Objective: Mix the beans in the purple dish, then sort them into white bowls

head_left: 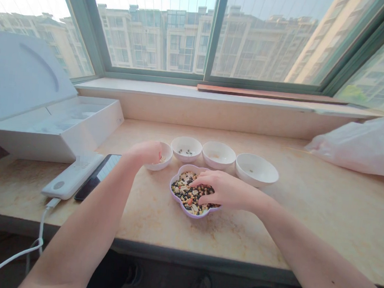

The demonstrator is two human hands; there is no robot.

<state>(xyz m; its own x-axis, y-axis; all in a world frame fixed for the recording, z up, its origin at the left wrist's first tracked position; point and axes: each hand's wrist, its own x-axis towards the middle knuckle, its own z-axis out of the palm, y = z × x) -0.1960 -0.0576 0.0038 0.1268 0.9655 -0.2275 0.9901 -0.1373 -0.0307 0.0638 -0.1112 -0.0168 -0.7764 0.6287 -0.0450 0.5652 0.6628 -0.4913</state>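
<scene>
Mixed beans and seeds are heaped in a lilac-rimmed flower-shaped dish, directly beneath the right hand, which is spread wide with its fingers resting on the pile. The left hand is bunched narrowly at a small white bowl (whether anything is pinched is hidden). Three further white bowls are set close by on the marble surface.
</scene>
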